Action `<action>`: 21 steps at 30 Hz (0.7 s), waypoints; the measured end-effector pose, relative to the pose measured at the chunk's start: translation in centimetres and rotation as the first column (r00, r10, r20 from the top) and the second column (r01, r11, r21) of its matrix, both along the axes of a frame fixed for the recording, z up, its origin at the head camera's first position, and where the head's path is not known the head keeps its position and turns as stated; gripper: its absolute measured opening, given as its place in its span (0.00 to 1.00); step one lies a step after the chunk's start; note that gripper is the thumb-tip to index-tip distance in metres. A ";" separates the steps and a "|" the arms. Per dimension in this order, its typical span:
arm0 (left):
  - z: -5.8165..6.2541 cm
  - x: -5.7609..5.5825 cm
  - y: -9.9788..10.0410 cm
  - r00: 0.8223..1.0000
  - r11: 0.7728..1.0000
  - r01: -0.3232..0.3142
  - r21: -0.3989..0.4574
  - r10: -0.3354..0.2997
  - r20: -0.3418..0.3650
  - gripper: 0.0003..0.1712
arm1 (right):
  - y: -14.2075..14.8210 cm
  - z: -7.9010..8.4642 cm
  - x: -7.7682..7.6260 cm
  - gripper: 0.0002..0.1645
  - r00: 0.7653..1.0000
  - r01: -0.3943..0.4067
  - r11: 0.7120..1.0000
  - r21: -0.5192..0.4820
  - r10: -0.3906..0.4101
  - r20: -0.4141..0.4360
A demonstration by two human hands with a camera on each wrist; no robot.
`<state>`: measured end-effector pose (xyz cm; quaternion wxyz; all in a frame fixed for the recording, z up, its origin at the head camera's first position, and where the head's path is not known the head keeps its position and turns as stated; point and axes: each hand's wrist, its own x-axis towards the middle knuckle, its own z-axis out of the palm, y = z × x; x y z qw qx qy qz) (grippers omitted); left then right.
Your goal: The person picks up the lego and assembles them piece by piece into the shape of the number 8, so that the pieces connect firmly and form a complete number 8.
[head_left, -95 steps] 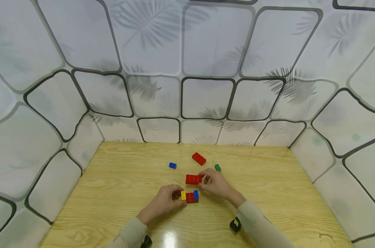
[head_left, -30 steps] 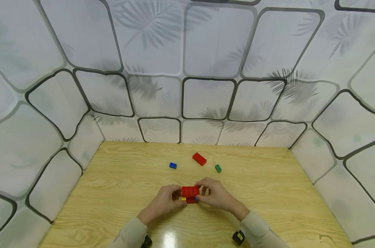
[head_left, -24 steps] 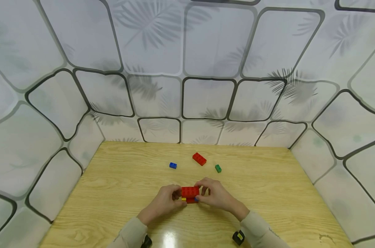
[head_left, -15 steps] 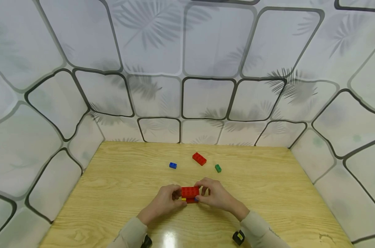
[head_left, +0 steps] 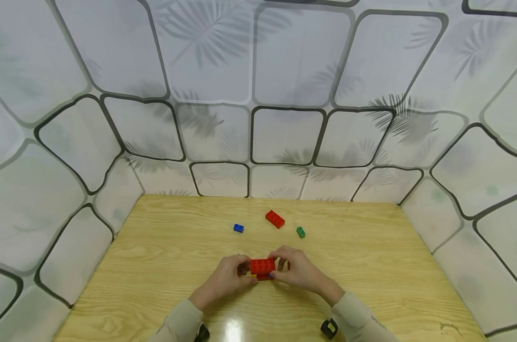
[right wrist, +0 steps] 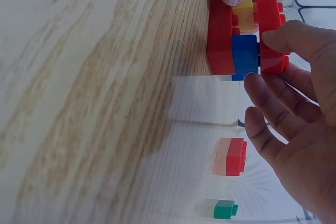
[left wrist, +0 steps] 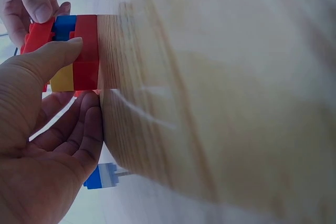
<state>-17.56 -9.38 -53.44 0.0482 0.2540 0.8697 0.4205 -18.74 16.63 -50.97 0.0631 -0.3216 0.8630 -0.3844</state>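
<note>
In front of me on the table stands a small stack of toy building bricks. Its lower red brick (right wrist: 220, 40) carries a yellow brick (right wrist: 244, 14) at the left end and a blue brick (right wrist: 245, 55) at the right end. My left hand (head_left: 227, 277) grips the stack's left end, its thumb on the lower red brick. My right hand (head_left: 300, 270) pinches the upper red brick (head_left: 263, 266) by its right end. That brick lies across the yellow and blue ones; a sliver of the blue brick's studs shows below it in the right wrist view.
Beyond the hands lie a loose small blue brick (head_left: 238, 228), another red brick (head_left: 275, 219) and a small green brick (head_left: 301, 232). The wooden table (head_left: 177, 228) is bordered by patterned cloth walls (head_left: 286, 135) at the back and sides.
The right hand has brought the upper red brick from beyond the stack toward me and over it. In the last half second that brick has sunk slightly. My left hand has stayed put.
</note>
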 end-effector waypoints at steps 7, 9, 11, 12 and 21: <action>-0.1 0.0 0.0 1.000 1.000 -0.006 0.005 0.006 0.013 0.17 | 0.0 0.1 0.1 0.19 1.000 0.003 1.000 0.001 -0.003 -0.014; -0.2 0.0 0.0 1.000 1.000 -0.007 0.008 0.007 0.016 0.17 | 0.0 0.0 0.2 0.19 1.000 0.006 1.000 -0.001 -0.006 -0.011; -0.2 0.0 -0.1 1.000 1.000 -0.008 0.008 0.008 0.017 0.17 | 0.0 0.1 0.2 0.19 1.000 0.009 1.000 -0.003 -0.009 -0.003; -0.2 0.0 -0.1 1.000 1.000 -0.008 0.007 0.008 0.017 0.17 | 0.0 0.1 0.3 0.19 1.000 0.011 1.000 -0.004 -0.011 0.002; -0.3 -0.1 -0.2 0.998 1.000 -0.017 0.005 0.016 0.059 0.18 | 0.1 0.1 0.2 0.19 0.999 0.029 1.000 -0.010 -0.028 0.047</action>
